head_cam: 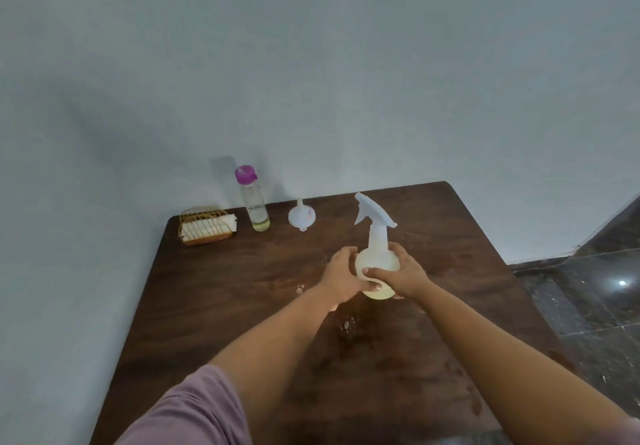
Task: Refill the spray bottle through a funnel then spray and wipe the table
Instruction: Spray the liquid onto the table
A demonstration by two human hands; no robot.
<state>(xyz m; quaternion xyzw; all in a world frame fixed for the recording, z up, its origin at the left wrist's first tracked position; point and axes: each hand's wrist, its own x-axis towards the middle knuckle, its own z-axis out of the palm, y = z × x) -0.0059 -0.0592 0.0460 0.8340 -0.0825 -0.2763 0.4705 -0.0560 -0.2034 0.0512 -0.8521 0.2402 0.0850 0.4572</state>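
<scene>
Spray bottle [375, 254] stands upright near the middle of the table [214, 292], long axis vertical, trigger head still seated on the neck and its nozzle pointing away and to the left. Pale yellowish liquid appears to sit in the round lower body; the level cannot be read exactly.

Left hand [341, 280] is wrapped around the left side of the body, fingers curled closed against it. Right hand [401, 276] is wrapped around the right side, thumb laid across the front. Both hands grip the body low; neither is on the collar or the trigger head.

Key relation: the head lies directly above both hands, along the bottle's upright axis. Judgement: if the head has yet to come off for filling, one hand must climb that axis to the collar while the other holds the body. The right hand sits slightly closer to the neck, so it looks the likelier one to go up.

Funnel [301, 216] rests mouth-down at the far edge, well apart from the bottle. The refill bottle [255, 202] with the pink cap stands left of it, capped. The cloth [209, 226] lies in a wire basket [194, 233] at the far-left corner.

A few droplets [348, 325] show on the wood near the hands.
</scene>
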